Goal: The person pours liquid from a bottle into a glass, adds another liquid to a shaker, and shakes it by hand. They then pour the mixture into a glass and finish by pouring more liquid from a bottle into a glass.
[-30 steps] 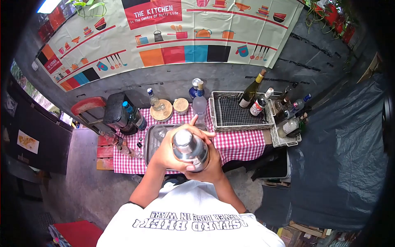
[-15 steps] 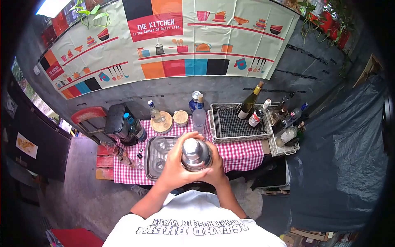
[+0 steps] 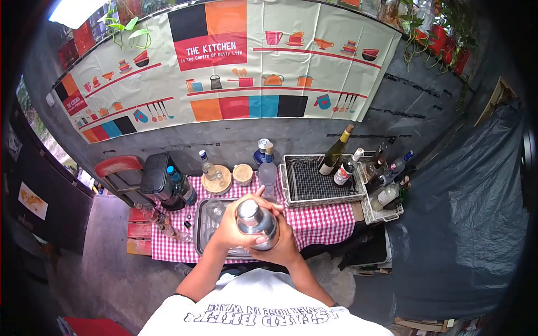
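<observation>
- The left hand (image 3: 230, 231) is clamping its fingers around the metal shaker (image 3: 258, 225), with the thumb lying across the front of it.
- The right hand (image 3: 283, 243) is gripping the same shaker from the other side; its fingers are wrapping around the body, and some are reaching over toward the left hand.
- The shaker is hanging in the air between both palms, in front of the chest and above the near part of the table, and its small cap is pointing up toward the camera.
- Beneath and beside the left hand, a tray (image 3: 203, 228) is lying on the checked cloth (image 3: 322, 224), and a clear glass (image 3: 215, 209) is sitting inside it.
- Just beyond the hands, a frosted bottle (image 3: 267, 175) is standing upright, with a blue bottle (image 3: 261, 153) standing behind it.
- A small clear bottle (image 3: 207, 167) is resting on a round wooden lid (image 3: 219, 182), and a smaller round container (image 3: 242, 174) is sitting beside that.
- On the left, a bottle with a blue cap (image 3: 182, 189) is standing near a black bin (image 3: 158, 178).
- On the right, a wire basket (image 3: 314, 189) is holding a green bottle (image 3: 334, 154) and a bottle with a white cap (image 3: 346, 170).
</observation>
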Demonstrator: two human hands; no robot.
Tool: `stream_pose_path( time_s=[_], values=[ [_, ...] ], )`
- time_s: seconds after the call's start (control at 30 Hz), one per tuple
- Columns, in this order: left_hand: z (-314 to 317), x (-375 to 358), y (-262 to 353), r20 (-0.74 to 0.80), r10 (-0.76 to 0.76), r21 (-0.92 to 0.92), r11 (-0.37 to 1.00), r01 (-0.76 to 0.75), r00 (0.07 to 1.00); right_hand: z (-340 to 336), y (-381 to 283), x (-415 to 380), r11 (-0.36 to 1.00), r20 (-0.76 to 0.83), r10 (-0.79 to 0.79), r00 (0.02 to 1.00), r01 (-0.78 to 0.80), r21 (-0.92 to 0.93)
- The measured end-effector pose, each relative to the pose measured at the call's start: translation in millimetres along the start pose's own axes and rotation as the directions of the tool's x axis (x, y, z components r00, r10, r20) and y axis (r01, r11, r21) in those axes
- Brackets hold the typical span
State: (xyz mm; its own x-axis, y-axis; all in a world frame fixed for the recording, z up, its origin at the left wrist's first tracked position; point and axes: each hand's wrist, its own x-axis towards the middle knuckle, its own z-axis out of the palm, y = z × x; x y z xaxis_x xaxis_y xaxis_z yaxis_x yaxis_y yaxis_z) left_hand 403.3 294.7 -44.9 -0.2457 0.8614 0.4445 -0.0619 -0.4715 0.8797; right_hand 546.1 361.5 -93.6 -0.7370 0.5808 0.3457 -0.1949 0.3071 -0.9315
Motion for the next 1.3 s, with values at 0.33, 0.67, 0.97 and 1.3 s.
stream_pose_path(
  time_s=[0.33,0.67,0.97,1.3],
  values=[
    [-15.5,-4.5,17.9,0.022,-0.005,0.092,0.996,0.003,1.000,6.4,8.9,20.6,0.987,0.117,-0.158,0.981,0.157,0.014],
    [-64.0,-90.4,-18.2,-0.133,-0.432,-0.156,0.898,0.412,0.892,41.8,-4.2,51.7,0.932,0.285,-0.198,0.938,0.270,-0.240],
    [-110.1,-102.5,-20.7,-0.237,-0.397,-0.223,0.910,0.349,0.886,66.1,-43.1,76.1,0.880,0.380,-0.265,0.886,0.383,-0.280],
    [-144.0,-96.6,15.1,-0.283,-0.345,0.286,0.861,0.422,0.895,136.8,18.9,74.4,0.983,-0.035,0.081,0.996,-0.074,0.170]
  ],
)
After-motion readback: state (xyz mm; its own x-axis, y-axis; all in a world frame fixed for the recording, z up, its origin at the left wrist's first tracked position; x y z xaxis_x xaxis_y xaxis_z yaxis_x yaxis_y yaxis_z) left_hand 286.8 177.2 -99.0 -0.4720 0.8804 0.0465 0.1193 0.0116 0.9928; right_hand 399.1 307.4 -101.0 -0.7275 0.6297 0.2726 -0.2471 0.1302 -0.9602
